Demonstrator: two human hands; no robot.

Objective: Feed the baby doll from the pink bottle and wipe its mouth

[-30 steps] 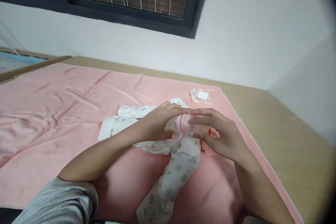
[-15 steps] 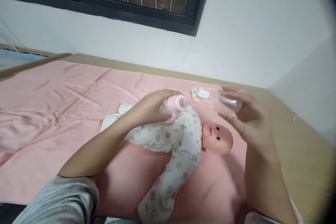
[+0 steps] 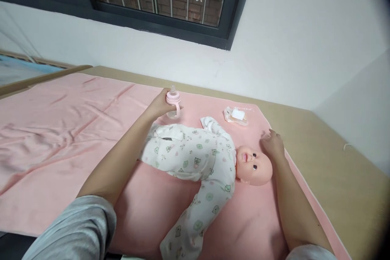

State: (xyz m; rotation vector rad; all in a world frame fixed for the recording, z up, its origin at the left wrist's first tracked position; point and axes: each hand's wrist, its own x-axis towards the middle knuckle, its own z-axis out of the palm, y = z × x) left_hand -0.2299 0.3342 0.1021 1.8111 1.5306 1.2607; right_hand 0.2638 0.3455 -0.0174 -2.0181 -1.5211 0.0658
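My left hand (image 3: 160, 105) is wrapped around a baby bottle (image 3: 173, 98) with a pink collar, pink handle and clear teat. The bottle is upright over the pink cloth, beyond the doll's legs. The baby doll (image 3: 195, 154), dressed in a white printed suit, lies on its back with its bare head (image 3: 256, 166) to the right. My right hand (image 3: 272, 144) is low over the cloth just past the doll's head, its fingers curled around the clear bottle cap (image 3: 265, 135), which is mostly hidden.
A small clear packet with a white label (image 3: 237, 115) lies on the pink cloth (image 3: 76, 162) beyond the doll. Bare wooden surface (image 3: 329, 162) borders the cloth at the right. A white wall (image 3: 283, 48) and a dark-framed window (image 3: 170, 28) rise behind.
My left hand has carried the bottle left and away from me, turning it upright. My right hand has lowered with the clear cap to the cloth beside the doll's head.
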